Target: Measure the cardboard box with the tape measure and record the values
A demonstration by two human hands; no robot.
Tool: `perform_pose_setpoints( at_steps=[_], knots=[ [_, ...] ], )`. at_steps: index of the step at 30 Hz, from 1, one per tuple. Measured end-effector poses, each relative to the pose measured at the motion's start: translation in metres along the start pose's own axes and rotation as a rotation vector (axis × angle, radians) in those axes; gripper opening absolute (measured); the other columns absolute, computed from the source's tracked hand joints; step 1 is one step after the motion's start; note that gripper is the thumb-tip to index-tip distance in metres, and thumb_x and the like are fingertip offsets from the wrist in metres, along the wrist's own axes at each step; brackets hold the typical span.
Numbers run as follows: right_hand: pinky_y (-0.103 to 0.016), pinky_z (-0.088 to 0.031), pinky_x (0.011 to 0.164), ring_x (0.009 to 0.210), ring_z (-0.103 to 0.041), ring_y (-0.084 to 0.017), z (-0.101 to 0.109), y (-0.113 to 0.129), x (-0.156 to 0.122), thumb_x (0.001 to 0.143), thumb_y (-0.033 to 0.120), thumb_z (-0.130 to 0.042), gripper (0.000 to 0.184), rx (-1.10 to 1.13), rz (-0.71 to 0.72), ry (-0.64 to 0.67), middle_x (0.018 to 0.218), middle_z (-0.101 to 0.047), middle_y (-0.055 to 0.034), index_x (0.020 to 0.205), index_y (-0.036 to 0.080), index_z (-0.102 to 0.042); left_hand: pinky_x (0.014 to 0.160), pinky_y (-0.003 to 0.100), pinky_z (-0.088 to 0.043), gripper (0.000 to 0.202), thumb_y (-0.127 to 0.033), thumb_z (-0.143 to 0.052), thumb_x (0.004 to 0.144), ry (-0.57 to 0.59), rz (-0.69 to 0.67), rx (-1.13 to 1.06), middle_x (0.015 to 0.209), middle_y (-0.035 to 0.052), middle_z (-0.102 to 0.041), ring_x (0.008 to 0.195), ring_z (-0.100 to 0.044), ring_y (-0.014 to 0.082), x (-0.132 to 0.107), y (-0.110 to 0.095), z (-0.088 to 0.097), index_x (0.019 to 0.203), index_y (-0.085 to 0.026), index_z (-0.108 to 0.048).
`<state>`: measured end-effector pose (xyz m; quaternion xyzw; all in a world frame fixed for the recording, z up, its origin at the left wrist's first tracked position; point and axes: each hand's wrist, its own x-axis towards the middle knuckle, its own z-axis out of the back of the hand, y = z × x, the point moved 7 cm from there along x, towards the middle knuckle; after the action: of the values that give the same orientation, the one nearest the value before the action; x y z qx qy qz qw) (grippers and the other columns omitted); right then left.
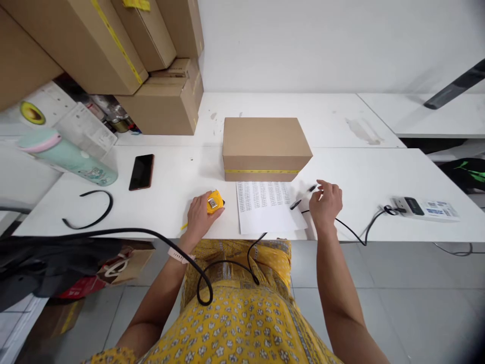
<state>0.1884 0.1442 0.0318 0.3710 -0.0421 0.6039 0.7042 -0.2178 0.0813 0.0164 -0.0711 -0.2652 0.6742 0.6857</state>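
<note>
- A teal bottle [68, 156] with a pink lid lies on its side at the far left of the white worktop [379, 172]. A curved black strap [91, 212] lies in front of it.
- A dark phone [141, 172] lies flat, just right of the bottle.
- The left hand [199, 217] is closed around a yellow tape measure [214, 202], which rests on the worktop near the front edge.
- A printed sheet of paper [267, 207] lies just right of the tape measure. Its far edge meets a closed cardboard box [265, 146] with a yellow strip along its base.
- A black pen [295, 204] lies across the sheet's right edge.
- The right hand [326, 202] hovers by the pen with its fingers bent. I cannot tell whether it grips the pen.
- A black cable [359, 235] runs from the right hand to a white device [424, 207] on the right.
</note>
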Motion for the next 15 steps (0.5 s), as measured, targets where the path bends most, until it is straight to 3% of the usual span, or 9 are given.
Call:
perform_pose_setpoints(
  at_steps=[2, 4, 7, 9, 11, 15],
  knots=[
    [-0.039, -0.048, 0.079, 0.091, -0.057, -0.025, 0.006, 0.023, -0.01, 0.082, 0.014, -0.042, 0.039, 0.145, 0.017, -0.013, 0.097, -0.063, -0.0117, 0.112, 0.018, -0.067, 0.1, 0.049, -0.048, 0.062, -0.042, -0.074, 0.082, 0.061, -0.019, -0.003, 0.12, 0.0147, -0.067, 0.116, -0.058, 0.0344, 0.006, -0.006, -0.003, 0.135, -0.018, -0.054],
    [-0.038, -0.05, 0.077, 0.084, -0.059, -0.022, -0.001, 0.049, -0.023, 0.084, 0.019, -0.045, 0.033, 0.339, 0.025, 0.08, 0.096, -0.064, -0.01, 0.108, 0.019, -0.068, 0.1, 0.049, -0.048, 0.063, -0.04, -0.077, 0.078, 0.108, -0.007, -0.069, 0.118, 0.0136, -0.067, 0.114, -0.058, 0.0334, 0.011, -0.014, -0.004, 0.134, -0.019, -0.055],
    [-0.037, -0.052, 0.075, 0.079, -0.063, -0.02, -0.029, 0.089, -0.046, 0.089, 0.034, -0.052, 0.027, 0.697, -0.075, 0.422, 0.094, -0.07, -0.0086, 0.103, 0.02, -0.071, 0.09, 0.043, -0.051, 0.066, -0.043, -0.075, 0.077, 0.256, 0.097, -0.433, 0.111, 0.0102, -0.069, 0.102, -0.064, 0.0271, 0.014, -0.031, -0.011, 0.133, -0.02, -0.05],
    [-0.037, -0.054, 0.075, 0.081, -0.066, -0.02, -0.048, 0.113, -0.062, 0.091, 0.051, -0.053, 0.039, 0.936, -0.224, 0.686, 0.096, -0.073, -0.0096, 0.103, 0.019, -0.072, 0.08, 0.036, -0.053, 0.068, -0.048, -0.07, 0.079, 0.401, 0.159, -0.759, 0.106, 0.008, -0.071, 0.091, -0.067, 0.022, 0.013, -0.05, -0.018, 0.134, -0.02, -0.043],
    [-0.038, -0.055, 0.077, 0.087, -0.068, -0.022, -0.054, 0.132, -0.071, 0.091, 0.066, -0.049, 0.055, 1.122, -0.351, 0.857, 0.099, -0.075, -0.0113, 0.102, 0.019, -0.074, 0.073, 0.032, -0.051, 0.068, -0.051, -0.068, 0.08, 0.506, 0.17, -0.966, 0.104, 0.007, -0.072, 0.085, -0.068, 0.0195, 0.013, -0.071, -0.019, 0.133, -0.021, -0.038],
    [-0.035, -0.055, 0.075, 0.09, -0.066, -0.022, -0.044, 0.145, -0.064, 0.084, 0.076, -0.053, 0.062, 1.207, -0.406, 0.902, 0.096, -0.075, -0.0109, 0.09, 0.018, -0.076, 0.07, 0.029, -0.049, 0.065, -0.047, -0.068, 0.078, 0.568, 0.141, -1.026, 0.098, 0.0043, -0.071, 0.081, -0.068, 0.0182, 0.021, -0.097, -0.009, 0.131, -0.022, -0.039]
  ],
)
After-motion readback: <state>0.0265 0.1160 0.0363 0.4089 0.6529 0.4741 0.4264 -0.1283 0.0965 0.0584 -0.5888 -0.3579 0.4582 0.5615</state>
